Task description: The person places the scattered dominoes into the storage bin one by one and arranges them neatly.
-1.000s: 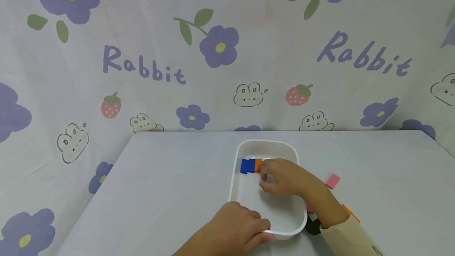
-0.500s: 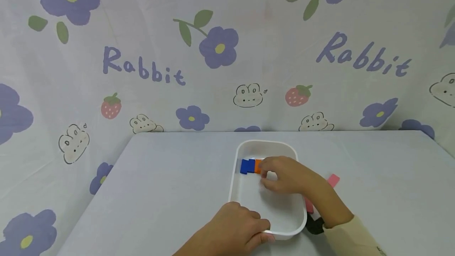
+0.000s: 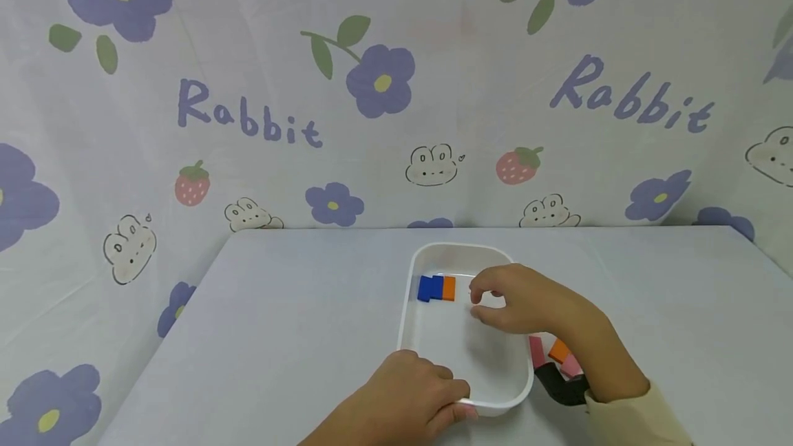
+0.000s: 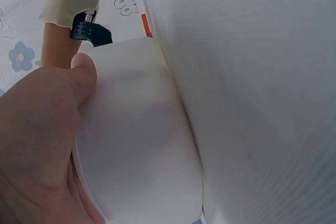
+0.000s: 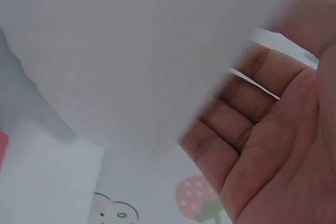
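Observation:
A white plastic box [image 3: 441, 346] stands on the table, its near rim gripped by my left hand [image 3: 409, 398]. The left wrist view shows the thumb of that hand [image 4: 39, 135] against the box's outer wall [image 4: 139, 135]. Two blue blocks [image 3: 431, 288] and an orange block [image 3: 449, 288] lie side by side on the box floor at the far left. Over the right side of the box hovers my right hand [image 3: 523, 298], its fingers bent loosely with nothing visible between them. In the right wrist view the box wall hides part of its fingers [image 5: 210, 142].
Beside the box's right wall lie a pink block [image 3: 536, 352], an orange piece [image 3: 559, 350] and another pink piece [image 3: 571, 365], partly hidden by the right forearm and its black wrist mount [image 3: 562, 386]. A patterned cloth [image 3: 372, 177] hangs behind the table.
My right hand has drawn back to the right from the orange block, which stays in the row. More pieces beside the box show now. My left hand keeps its grip.

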Action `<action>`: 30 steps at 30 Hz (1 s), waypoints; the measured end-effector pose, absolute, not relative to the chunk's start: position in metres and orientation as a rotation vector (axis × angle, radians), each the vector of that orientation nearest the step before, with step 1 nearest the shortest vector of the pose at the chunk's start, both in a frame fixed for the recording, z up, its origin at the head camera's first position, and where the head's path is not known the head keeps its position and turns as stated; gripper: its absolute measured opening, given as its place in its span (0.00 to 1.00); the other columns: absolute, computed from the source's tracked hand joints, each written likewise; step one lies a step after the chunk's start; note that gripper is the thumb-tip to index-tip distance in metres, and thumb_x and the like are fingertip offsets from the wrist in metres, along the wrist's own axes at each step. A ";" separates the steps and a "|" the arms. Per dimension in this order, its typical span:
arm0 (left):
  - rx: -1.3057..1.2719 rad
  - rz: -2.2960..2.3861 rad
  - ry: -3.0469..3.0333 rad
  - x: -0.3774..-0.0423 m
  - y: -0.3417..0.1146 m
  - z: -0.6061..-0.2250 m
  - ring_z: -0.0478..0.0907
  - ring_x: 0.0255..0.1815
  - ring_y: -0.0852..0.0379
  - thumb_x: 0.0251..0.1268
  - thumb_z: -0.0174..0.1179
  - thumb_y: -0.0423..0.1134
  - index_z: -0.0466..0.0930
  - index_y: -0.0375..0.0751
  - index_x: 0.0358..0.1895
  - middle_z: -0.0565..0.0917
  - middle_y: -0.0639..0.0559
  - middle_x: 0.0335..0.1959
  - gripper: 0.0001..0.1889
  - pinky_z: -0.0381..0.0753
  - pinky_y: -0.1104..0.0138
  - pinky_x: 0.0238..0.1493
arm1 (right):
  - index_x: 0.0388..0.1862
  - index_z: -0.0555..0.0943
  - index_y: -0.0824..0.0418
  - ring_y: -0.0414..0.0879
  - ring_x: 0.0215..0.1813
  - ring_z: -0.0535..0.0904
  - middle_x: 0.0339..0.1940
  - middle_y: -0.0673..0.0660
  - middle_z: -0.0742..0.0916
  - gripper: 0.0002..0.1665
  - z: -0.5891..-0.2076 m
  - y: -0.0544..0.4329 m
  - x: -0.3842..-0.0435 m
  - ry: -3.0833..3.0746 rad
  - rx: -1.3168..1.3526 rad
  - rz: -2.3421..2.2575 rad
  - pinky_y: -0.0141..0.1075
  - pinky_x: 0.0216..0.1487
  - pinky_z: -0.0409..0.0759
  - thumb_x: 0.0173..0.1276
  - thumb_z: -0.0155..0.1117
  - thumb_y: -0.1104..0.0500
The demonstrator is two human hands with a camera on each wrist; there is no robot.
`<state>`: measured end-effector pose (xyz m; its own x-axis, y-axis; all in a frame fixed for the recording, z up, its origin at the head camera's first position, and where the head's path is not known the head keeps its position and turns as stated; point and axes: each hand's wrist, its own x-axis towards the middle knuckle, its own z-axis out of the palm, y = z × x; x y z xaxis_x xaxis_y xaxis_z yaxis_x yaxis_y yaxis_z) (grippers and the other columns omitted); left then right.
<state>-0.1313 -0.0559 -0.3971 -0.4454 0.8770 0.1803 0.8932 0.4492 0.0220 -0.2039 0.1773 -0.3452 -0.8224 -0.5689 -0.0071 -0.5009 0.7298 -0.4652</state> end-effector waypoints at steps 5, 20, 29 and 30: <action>-1.547 -0.165 -2.524 -0.130 -0.056 -0.396 0.61 0.18 0.71 0.79 0.47 0.57 0.74 0.55 0.28 0.65 0.67 0.17 0.19 0.57 0.75 0.21 | 0.44 0.85 0.54 0.54 0.50 0.83 0.43 0.48 0.87 0.11 -0.329 0.187 -0.194 2.758 -0.787 -0.676 0.49 0.49 0.82 0.66 0.72 0.53; -1.548 -0.150 -2.613 -0.129 -0.055 -0.395 0.61 0.19 0.71 0.79 0.44 0.59 0.77 0.56 0.31 0.66 0.67 0.18 0.20 0.59 0.75 0.23 | 0.41 0.82 0.57 0.51 0.44 0.82 0.38 0.50 0.86 0.12 -0.303 0.221 -0.167 2.753 -0.561 -0.578 0.50 0.46 0.82 0.61 0.75 0.56; -1.520 -0.146 -2.555 -0.128 -0.057 -0.397 0.59 0.18 0.71 0.78 0.47 0.58 0.74 0.55 0.28 0.64 0.66 0.17 0.19 0.57 0.75 0.23 | 0.28 0.76 0.59 0.49 0.28 0.73 0.24 0.53 0.78 0.14 -0.311 0.228 -0.166 2.734 -0.208 -0.286 0.43 0.29 0.72 0.51 0.75 0.59; -1.524 -0.149 -2.562 -0.128 -0.057 -0.397 0.59 0.18 0.71 0.79 0.47 0.58 0.74 0.55 0.28 0.64 0.66 0.17 0.19 0.57 0.75 0.23 | 0.28 0.76 0.60 0.49 0.28 0.73 0.24 0.53 0.78 0.15 -0.313 0.228 -0.167 2.732 -0.192 -0.260 0.43 0.29 0.73 0.51 0.76 0.58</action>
